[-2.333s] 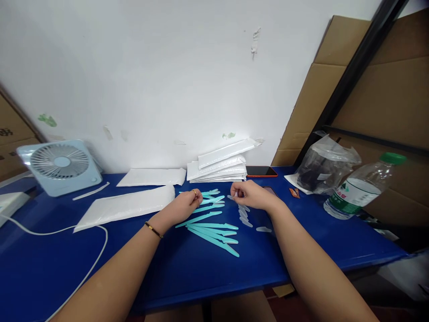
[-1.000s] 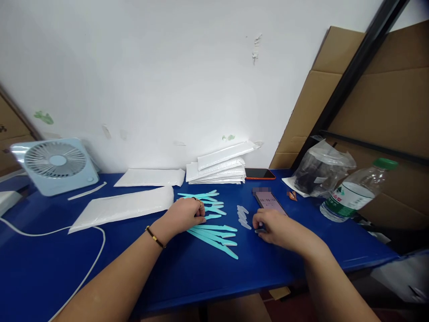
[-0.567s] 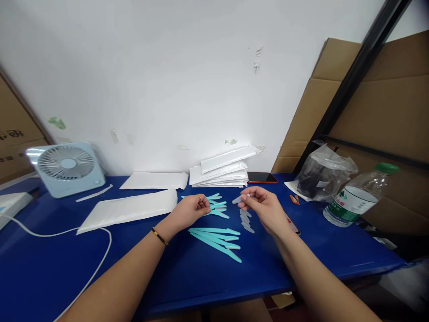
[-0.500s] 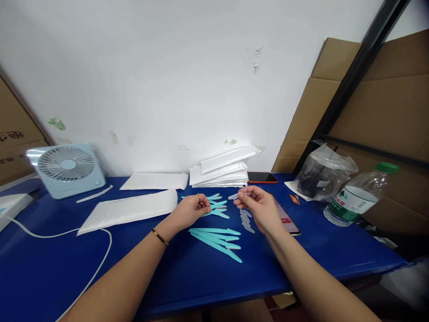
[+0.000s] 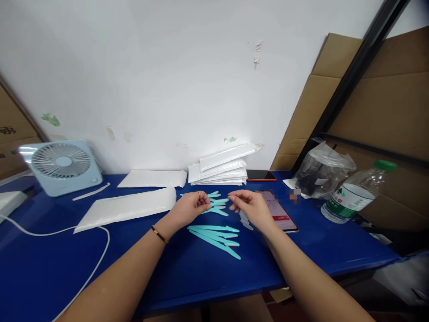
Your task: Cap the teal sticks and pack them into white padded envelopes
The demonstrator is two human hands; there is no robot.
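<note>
My left hand (image 5: pixel 189 208) is closed in a pinch on a teal plastic stick (image 5: pixel 219 201) whose tip points right, just above the blue table (image 5: pixel 187 277). My right hand (image 5: pixel 250 206) faces it a few centimetres away, thumb and fingers pinched on a small clear cap that barely shows. Several more teal sticks (image 5: pixel 214 235) lie in a fan in front of my hands, and others lie behind my left hand. A few loose clear caps (image 5: pixel 244 222) rest under my right wrist.
A lit phone (image 5: pixel 280 211) lies right of my hand, a dark phone (image 5: pixel 261 175) behind it. White pouches (image 5: pixel 219 169) are stacked at the wall, and one lies flat (image 5: pixel 127 205) at left. A fan (image 5: pixel 62 166), white cable (image 5: pixel 97 250), plastic bag (image 5: pixel 321 167) and water bottle (image 5: pixel 355 192) stand around.
My right hand went down to the table by the caps, picked one up and has brought it leftward toward my left hand. My left hand has stayed on its stick.
</note>
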